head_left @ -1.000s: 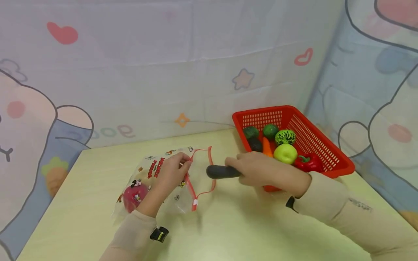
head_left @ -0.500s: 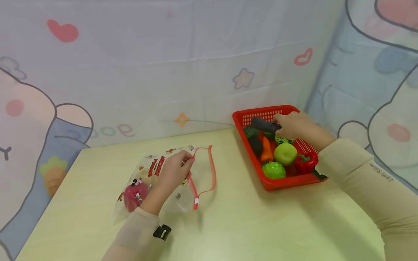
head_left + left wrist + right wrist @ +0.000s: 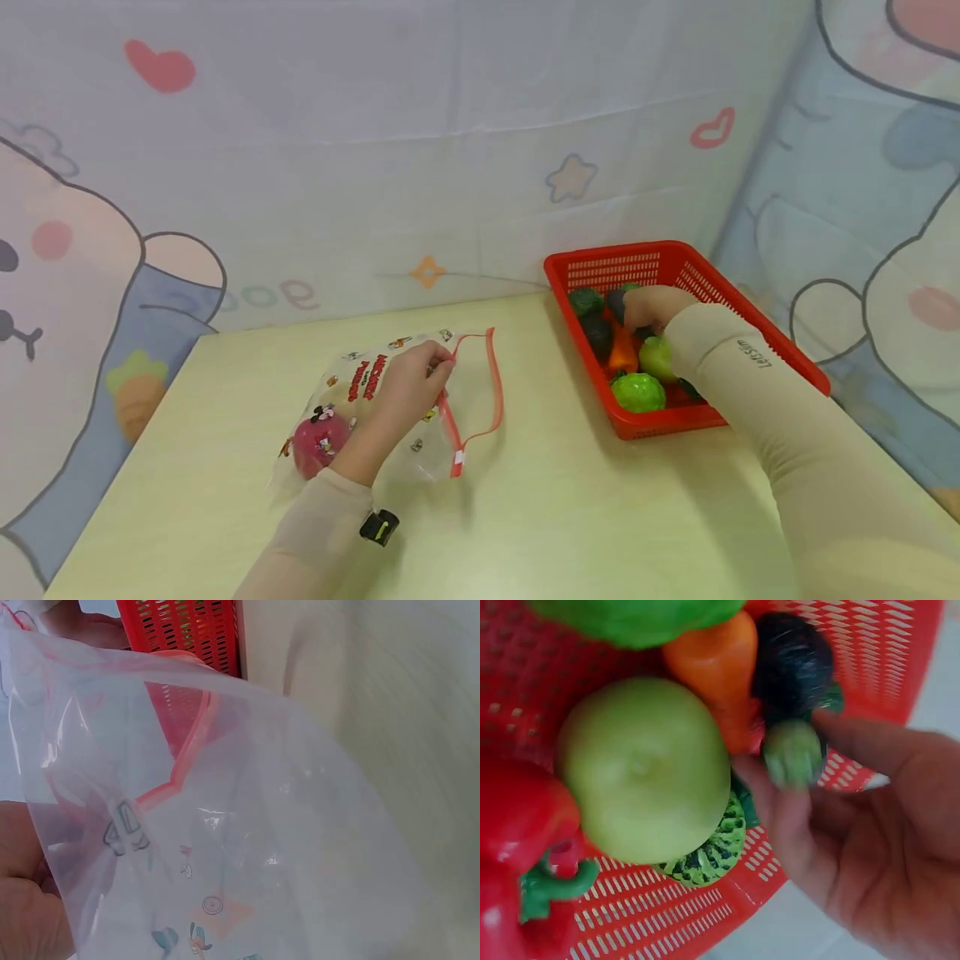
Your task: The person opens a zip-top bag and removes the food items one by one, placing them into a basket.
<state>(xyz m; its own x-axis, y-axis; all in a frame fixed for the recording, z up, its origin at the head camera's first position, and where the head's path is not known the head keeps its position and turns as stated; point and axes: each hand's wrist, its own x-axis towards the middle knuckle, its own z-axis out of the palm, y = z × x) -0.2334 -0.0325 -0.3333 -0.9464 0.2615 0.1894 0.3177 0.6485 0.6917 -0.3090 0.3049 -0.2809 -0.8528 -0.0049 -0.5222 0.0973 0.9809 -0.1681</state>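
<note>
My left hand (image 3: 412, 379) pinches the red-edged mouth of a clear printed zip bag (image 3: 408, 450) lying on the table. A round pinkish-red thing (image 3: 318, 442) shows through the bag's far left end. The bag's mouth gapes towards the right. In the right wrist view my right hand (image 3: 855, 817) holds a long dark eggplant (image 3: 793, 754) between thumb and fingers, its green end towards the camera. That hand is inside the red basket (image 3: 581, 367), next to the green apple (image 3: 641, 769) and the orange carrot (image 3: 720, 675). The sleeve hides part of the basket in the head view.
Also in the basket are a light green ribbed vegetable (image 3: 637, 392), a dark avocado-like one (image 3: 597, 336), a red bell pepper (image 3: 517, 847) and a green-black striped gourd (image 3: 709, 851). A printed cloth (image 3: 375, 167) hangs behind the pale table (image 3: 540, 517).
My right hand has carried the eggplant from beside the bag's mouth across to the basket and lowered it in. The left hand stays at the bag's edge.
</note>
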